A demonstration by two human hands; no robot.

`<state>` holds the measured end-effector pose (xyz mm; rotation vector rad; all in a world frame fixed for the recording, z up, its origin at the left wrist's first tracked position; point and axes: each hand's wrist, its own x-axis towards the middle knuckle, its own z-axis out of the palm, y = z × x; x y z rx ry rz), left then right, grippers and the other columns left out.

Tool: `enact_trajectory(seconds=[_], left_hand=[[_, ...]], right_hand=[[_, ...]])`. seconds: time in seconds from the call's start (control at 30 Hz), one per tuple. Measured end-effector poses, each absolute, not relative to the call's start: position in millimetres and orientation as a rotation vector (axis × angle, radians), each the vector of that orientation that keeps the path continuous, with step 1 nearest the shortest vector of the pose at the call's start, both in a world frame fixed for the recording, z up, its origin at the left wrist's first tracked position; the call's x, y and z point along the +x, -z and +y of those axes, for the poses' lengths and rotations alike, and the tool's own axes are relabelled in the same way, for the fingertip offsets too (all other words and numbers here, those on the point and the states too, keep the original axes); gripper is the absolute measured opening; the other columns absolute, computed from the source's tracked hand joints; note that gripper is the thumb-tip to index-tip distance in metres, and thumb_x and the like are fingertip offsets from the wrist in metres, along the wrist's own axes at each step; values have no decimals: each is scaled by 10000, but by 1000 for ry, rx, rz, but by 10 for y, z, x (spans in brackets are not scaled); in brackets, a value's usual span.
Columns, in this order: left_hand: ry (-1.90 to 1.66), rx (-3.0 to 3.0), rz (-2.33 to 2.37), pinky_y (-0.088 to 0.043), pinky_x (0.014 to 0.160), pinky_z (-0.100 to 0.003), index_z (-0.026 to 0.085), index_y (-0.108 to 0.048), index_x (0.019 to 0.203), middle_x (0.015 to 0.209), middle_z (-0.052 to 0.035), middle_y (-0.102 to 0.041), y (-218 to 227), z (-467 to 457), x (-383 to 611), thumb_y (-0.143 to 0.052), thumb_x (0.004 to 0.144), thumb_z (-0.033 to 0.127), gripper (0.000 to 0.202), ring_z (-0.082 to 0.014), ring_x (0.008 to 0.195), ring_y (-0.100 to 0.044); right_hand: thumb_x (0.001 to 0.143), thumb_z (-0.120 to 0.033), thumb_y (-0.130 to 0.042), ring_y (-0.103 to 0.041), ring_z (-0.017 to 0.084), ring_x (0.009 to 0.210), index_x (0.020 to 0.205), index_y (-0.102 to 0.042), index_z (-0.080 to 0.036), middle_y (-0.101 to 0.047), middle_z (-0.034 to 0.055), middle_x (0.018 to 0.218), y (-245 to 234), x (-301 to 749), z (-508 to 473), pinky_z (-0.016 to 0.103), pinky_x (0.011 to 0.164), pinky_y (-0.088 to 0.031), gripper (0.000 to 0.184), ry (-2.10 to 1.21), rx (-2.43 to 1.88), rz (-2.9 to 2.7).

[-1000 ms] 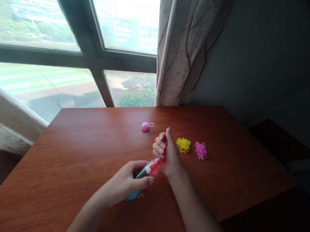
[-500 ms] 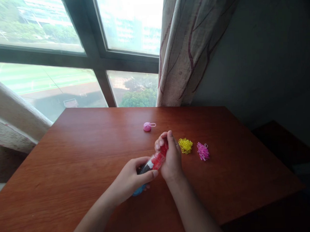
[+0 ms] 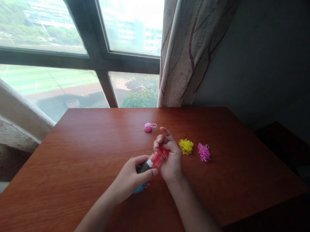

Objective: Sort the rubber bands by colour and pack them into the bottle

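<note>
My left hand (image 3: 133,176) is wrapped around a clear plastic tube (image 3: 150,163) packed with small bands in layers: blue at the low end, then black, white and red. The tube is tilted, its red end pointing up and to the right. Against that end is my right hand (image 3: 170,158), palm cupped and fingers curled around some red bands (image 3: 163,152). The tube's mouth is partly hidden by those fingers. Right of my right hand lie a pile of yellow bands (image 3: 186,146) and a pile of pink bands (image 3: 204,152).
A pink rounded cap with a loop (image 3: 148,127) sits beyond my hands on the brown wooden table (image 3: 69,160). Behind the table are a window (image 3: 133,86) and a patterned curtain (image 3: 185,53). A dark wall stands to the right.
The fingers of my right hand have shifted and loosened, one now reaching farther up. More red bands show at the palm. My left hand keeps its hold on the tube.
</note>
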<state>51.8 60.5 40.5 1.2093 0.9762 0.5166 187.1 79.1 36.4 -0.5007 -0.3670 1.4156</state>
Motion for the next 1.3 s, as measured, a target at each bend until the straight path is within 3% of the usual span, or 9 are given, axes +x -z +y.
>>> enact_trajectory(seconds=[0.4,0.73,1.07,1.3], left_hand=[[-521,1233,987,-478,544,-220,128,-616,911,694,11,-569,-401,615,492,-711,750,309,261,-119,582,-576],[-503,1257,992,-479,537,-220,130,-619,910,711,15,-554,-447,618,505,-717,724,295,267,-124,588,-569],[-505,1257,1005,-473,533,-218,140,-598,873,670,21,-567,-453,620,493,-713,725,282,236,-121,570,-565],[-514,1260,1009,-462,527,-211,144,-585,861,663,25,-559,-455,619,492,-706,739,289,226,-114,560,-555]], right_hand=[[514,3,-496,-540,90,626,782,-667,-225,-572,-63,662,-395,1887,785,196,595,-404,391,-1529,-436,-461],[756,-226,-564,-517,99,583,800,-638,-207,-552,-42,628,-473,1911,785,205,567,-431,89,-1573,-475,-258],[591,-38,-509,-566,91,646,863,-652,-236,-625,-42,742,-412,1908,799,186,582,-456,365,-1584,-492,-287],[789,-184,-601,-613,79,676,856,-668,-182,-682,-9,776,-353,1939,855,162,598,-500,95,-1663,-456,1]])
